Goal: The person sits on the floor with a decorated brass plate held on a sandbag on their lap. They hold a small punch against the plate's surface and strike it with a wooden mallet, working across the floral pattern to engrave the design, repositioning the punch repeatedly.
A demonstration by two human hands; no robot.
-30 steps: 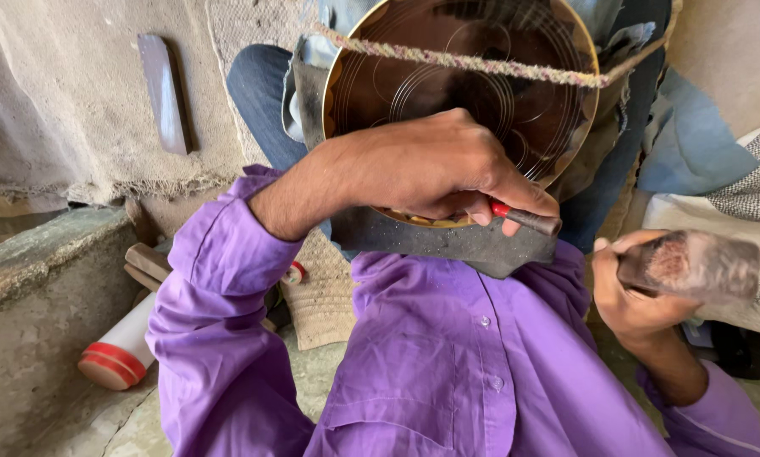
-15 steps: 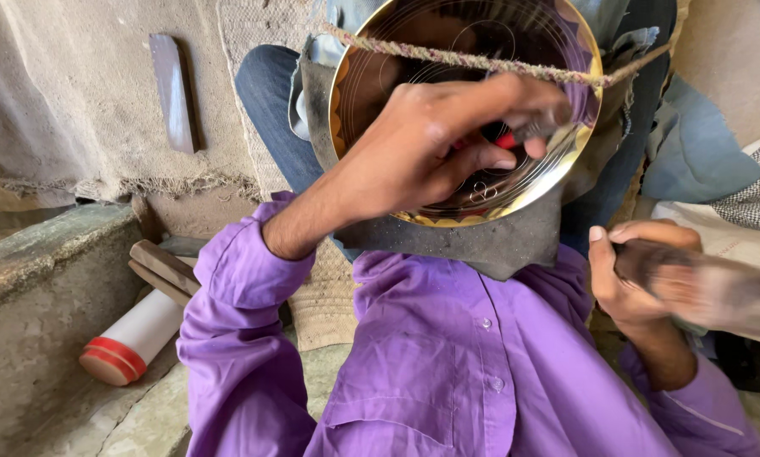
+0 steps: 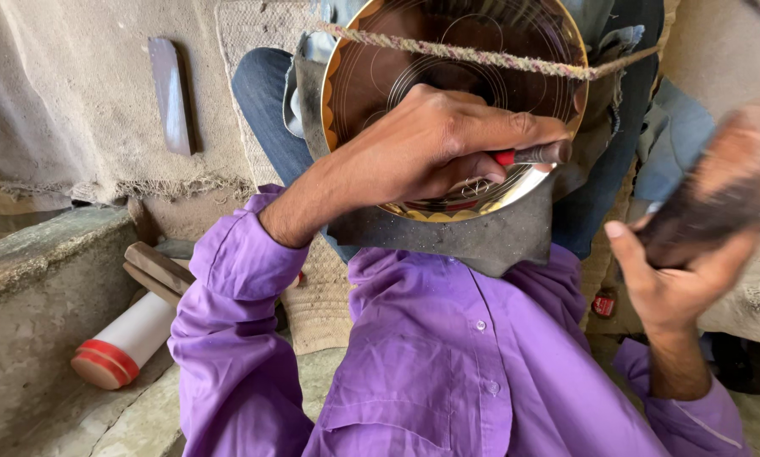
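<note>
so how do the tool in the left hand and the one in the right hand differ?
The small tool is thin, with a red band, pinched in the left hand and pressed against the round brass plate. The wooden mallet is thick, dark brown, gripped by the right hand and raised clear of the plate, blurred with motion, while the small tool looks sharp and steady. Both are held in a closed grip.

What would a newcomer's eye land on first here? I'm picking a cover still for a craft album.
First the round, shiny metal plate at top centre, engraved with rings and crossed by a braided cord. The left hand presses a red-handled tool against its face. At right, the right hand grips a dark, blurred wooden block; purple sleeves fill the foreground.
</note>
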